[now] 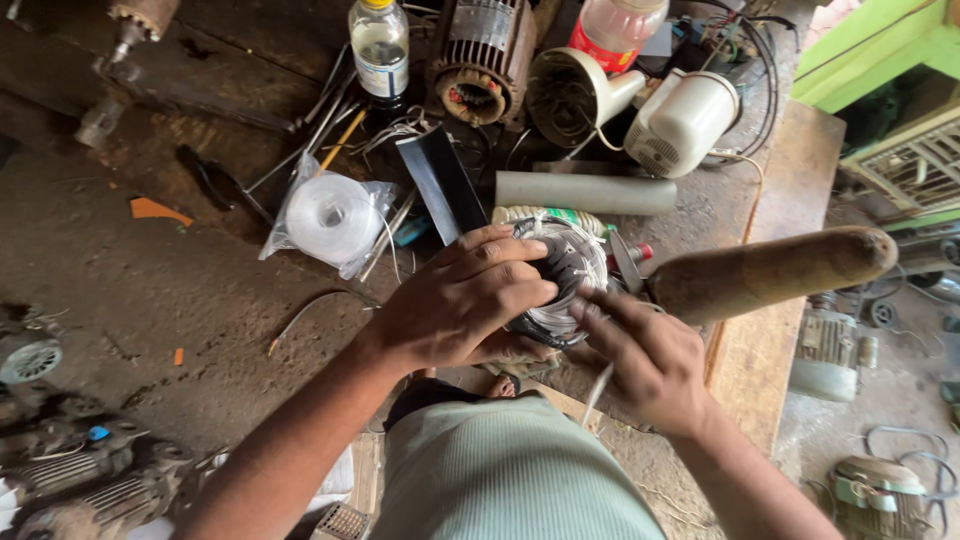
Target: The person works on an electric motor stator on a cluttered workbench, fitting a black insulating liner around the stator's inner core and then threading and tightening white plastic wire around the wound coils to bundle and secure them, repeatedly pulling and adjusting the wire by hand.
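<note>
My left hand is clasped over a round motor stator wound with grey wire, holding it at the edge of the dirty workbench. My right hand touches the stator's lower right side, fingers on the windings, and pinches a thin white strip that hangs down from it. A black sheet stands tilted just behind the stator. A thick brown wooden handle lies to the right of both hands.
A bagged roll of white tape, a grey tube, two bottles, a finned motor housing and white fan parts crowd the bench's back. Old motors lie at lower left, others on the floor at right.
</note>
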### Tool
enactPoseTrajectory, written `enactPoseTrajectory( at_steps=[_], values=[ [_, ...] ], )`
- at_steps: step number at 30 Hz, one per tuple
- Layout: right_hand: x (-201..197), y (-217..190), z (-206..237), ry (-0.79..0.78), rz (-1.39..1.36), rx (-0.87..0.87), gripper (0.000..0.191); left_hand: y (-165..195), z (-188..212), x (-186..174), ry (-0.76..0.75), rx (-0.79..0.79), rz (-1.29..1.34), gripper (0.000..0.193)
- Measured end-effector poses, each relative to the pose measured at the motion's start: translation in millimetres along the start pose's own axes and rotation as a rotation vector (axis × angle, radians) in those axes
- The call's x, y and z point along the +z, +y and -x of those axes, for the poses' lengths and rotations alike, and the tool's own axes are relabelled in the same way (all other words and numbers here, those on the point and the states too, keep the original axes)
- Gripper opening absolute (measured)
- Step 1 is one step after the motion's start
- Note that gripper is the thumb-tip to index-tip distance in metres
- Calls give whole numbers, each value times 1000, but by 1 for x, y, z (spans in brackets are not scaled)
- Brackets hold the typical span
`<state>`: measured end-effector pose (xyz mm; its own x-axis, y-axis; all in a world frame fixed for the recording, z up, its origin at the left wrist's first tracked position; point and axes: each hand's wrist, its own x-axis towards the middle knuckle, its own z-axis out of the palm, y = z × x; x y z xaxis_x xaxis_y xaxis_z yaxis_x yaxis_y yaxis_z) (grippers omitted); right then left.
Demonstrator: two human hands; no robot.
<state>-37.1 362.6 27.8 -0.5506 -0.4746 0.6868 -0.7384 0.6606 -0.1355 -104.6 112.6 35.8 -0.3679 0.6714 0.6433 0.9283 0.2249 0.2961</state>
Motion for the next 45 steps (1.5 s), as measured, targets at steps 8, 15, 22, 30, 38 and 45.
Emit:
enactPoseTrajectory(
  at_steps=[8, 15, 22, 30, 38, 45],
  values=[
    [-3, 6, 11, -4, 162, -188, 29, -11, 10, 11, 106, 78, -4, 30],
    [-5, 11, 5, -57, -6, -93, 31, -9, 2, 21, 157, 57, -22, 51],
    [-10, 18, -1, -73, -150, 80, 32, -1, 1, 35, 258, 24, -91, 46],
    [-24, 44, -36, -446, -183, -75, 52, -1, -1, 43, 358, 67, -144, 36],
    [-11, 24, -21, -400, -43, -60, 43, -9, 0, 46, 423, 120, -55, 42],
    [9, -7, -9, -317, -33, 179, 43, -46, 0, 42, 397, 237, 115, 48]
  ],
)
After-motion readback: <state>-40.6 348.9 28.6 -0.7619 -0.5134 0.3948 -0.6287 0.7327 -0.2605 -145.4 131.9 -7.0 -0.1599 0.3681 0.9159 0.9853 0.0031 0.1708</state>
